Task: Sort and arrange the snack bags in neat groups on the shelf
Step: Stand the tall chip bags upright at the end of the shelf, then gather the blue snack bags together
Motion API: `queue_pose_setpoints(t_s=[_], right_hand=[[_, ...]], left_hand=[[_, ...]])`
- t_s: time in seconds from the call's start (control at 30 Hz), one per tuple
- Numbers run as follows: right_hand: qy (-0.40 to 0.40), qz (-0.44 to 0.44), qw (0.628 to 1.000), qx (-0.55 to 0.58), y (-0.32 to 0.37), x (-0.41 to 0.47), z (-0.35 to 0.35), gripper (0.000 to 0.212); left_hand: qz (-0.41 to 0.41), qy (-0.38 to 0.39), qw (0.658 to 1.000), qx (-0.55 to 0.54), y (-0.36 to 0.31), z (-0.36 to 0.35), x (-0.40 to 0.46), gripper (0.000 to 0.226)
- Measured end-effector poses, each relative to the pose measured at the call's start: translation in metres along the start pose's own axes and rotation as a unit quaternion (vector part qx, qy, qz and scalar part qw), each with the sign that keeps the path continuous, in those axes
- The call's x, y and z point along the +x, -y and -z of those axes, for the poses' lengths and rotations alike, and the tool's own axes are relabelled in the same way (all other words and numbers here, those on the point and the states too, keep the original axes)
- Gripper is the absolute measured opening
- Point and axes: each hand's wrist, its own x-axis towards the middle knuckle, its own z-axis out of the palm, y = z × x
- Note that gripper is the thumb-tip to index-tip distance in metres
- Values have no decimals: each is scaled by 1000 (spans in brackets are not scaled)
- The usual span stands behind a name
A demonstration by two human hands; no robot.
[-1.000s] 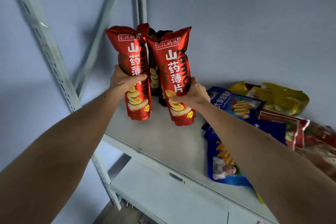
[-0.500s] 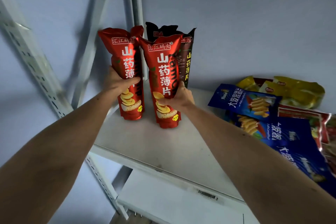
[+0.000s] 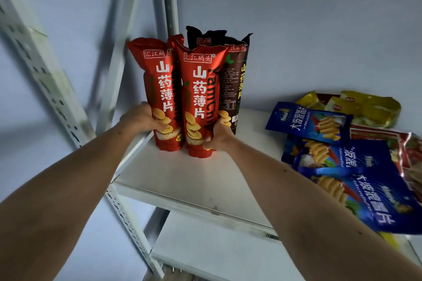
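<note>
A white shelf [image 3: 182, 180] stands against a pale wall. Both arms reach forward: the left hand [image 3: 139, 118] grips one upright red bag [image 3: 159, 89], the right hand [image 3: 220, 139] another [image 3: 198, 98], side by side. Dark bags [image 3: 235, 70] stand at 12 o'clock behind; blue bags [image 3: 331, 155] lie at 3 o'clock.

Left arm: bare forearm stretched forward and up from the lower left, wrist straight.
Left hand [image 3: 139, 118]: fingers curled, clasping something upright at its lower part.
Right arm: bare forearm reaching in from the lower right, angled toward the left.
Right hand [image 3: 220, 138]: fingers and thumb wrapped in a grip, just beside the left hand.
</note>
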Motion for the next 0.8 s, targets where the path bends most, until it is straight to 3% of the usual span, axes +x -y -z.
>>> queue_pose_setpoints(t_s=[0.07,0.13,0.2,0.3,0.43,0.6,0.73,0.8], right_hand=[[-2,-7,995,-102,-8,-3,0,41],[1,-64,983,-172,-12,-15,6,50],[16,-66,957,-282,-16,-29,19,57],[9,-62,950,-306,-26,-48,47,55],[-28,-72,936,-342,-47,-72,88,48],[-52,-92,920,-378,-88,-100,147,39],[-67,-114,914,-383,-127,-119,202,31],[-81,-129,914,-375,-148,-130,230,43]], left_hand=[[17,33,993,112,-9,8,-22,84],[23,71,979,188,-13,12,-32,64],[18,119,970,211,-15,9,-32,60],[-9,169,961,221,-30,-3,-33,67],[-33,212,948,237,-83,-20,-54,30],[-89,270,936,208,-161,-50,-73,40],[-127,247,946,168,-222,-82,-81,46],[-136,220,956,139,-251,-101,-84,48]])
